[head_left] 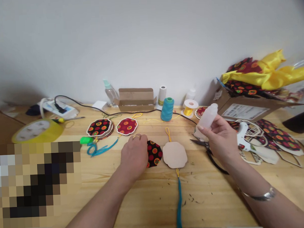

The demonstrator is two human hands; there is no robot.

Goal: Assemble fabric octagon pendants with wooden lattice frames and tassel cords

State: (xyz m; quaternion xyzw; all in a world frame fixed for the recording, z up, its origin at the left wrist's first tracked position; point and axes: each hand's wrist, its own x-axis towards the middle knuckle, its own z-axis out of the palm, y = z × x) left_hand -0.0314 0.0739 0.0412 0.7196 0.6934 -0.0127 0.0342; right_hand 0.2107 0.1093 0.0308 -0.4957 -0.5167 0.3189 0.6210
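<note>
My left hand is curled over the left side of a black fabric piece with red and orange flowers. Its fingertips are largely hidden. Just right of that piece lies a pale scalloped plaque, plain side up, with a yellow loop at its top and a teal tassel hanging towards me. Raised above the table, my right hand grips a translucent white squeeze bottle between thumb and fingers, its narrow end up. Below the bottle, dark-handled scissors rest on the wood, partly covered by my wrist.
Patterned ornaments and a red one lie back left. Behind stand a teal thread cone and a yellow thread spool. A white glue gun, wooden frames and a fabric-filled carton occupy the right. Yellow tape lies left.
</note>
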